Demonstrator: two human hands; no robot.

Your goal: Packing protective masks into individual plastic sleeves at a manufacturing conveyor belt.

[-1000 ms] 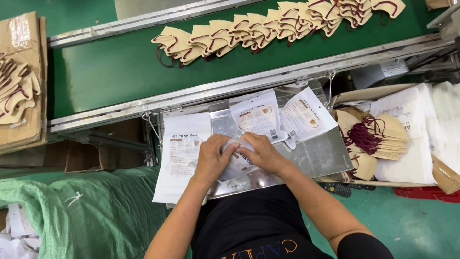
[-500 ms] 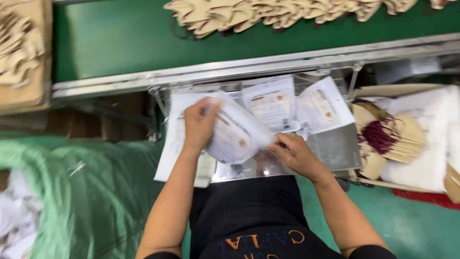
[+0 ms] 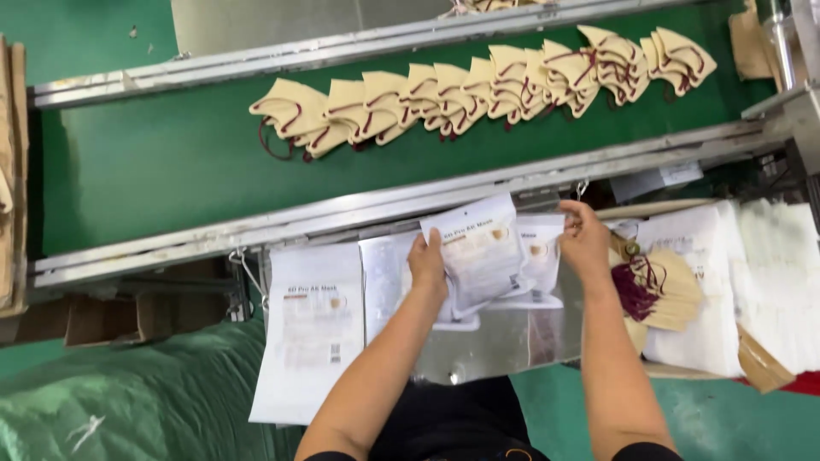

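My left hand (image 3: pixel 427 265) grips a white printed pouch (image 3: pixel 478 252) by its left edge and holds it up, tilted, above a shiny metal tray (image 3: pixel 504 346). Just right of the pouch, my right hand (image 3: pixel 585 239) is raised with its fingers curled at the top of another white pouch (image 3: pixel 540 256); whether it grips that pouch is unclear. More white pouches (image 3: pixel 312 333) lie flat on the tray's left side. A row of beige folded masks with dark red ear loops (image 3: pixel 478 85) lies on the green conveyor belt (image 3: pixel 154 171) beyond.
A pile of beige masks (image 3: pixel 662 290) rests on stacked white pouches (image 3: pixel 769 282) at the right. Metal rails (image 3: pixel 342 213) edge the belt. Green cloth (image 3: pixel 137 401) covers the lower left. Cardboard (image 3: pixel 13 171) stands at the far left.
My left hand has lifted the pouch higher and toward the belt. My right hand has left the tray and risen to the pouch's right. The camera has tilted, showing more of the belt.
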